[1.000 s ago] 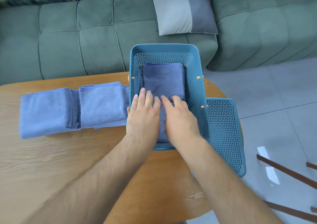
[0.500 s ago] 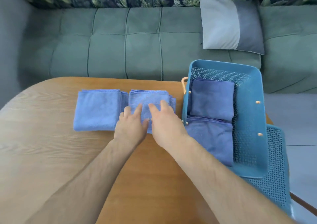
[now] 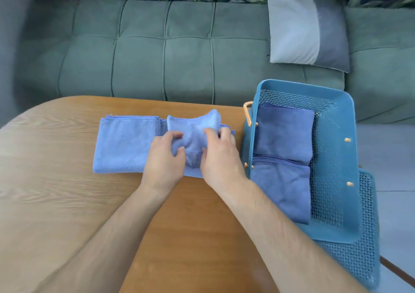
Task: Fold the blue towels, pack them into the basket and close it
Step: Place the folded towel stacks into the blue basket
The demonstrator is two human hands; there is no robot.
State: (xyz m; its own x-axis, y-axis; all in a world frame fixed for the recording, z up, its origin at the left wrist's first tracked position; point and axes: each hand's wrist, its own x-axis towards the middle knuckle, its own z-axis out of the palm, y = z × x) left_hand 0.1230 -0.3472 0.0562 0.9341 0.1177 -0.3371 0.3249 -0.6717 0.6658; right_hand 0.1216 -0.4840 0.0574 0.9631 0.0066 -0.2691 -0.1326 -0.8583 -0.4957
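A: Hands?
B: A folded towel [image 3: 193, 131] is pinched between the left hand [image 3: 165, 158] and right hand [image 3: 221, 158], fingers [image 3: 211, 132] curled into the cloth.
A: Location?
B: On the worktop [image 3: 56, 203], just left of the basket [image 3: 345, 117]; two towels [image 3: 285, 131] are laid inside, another towel [image 3: 125, 144] further left.
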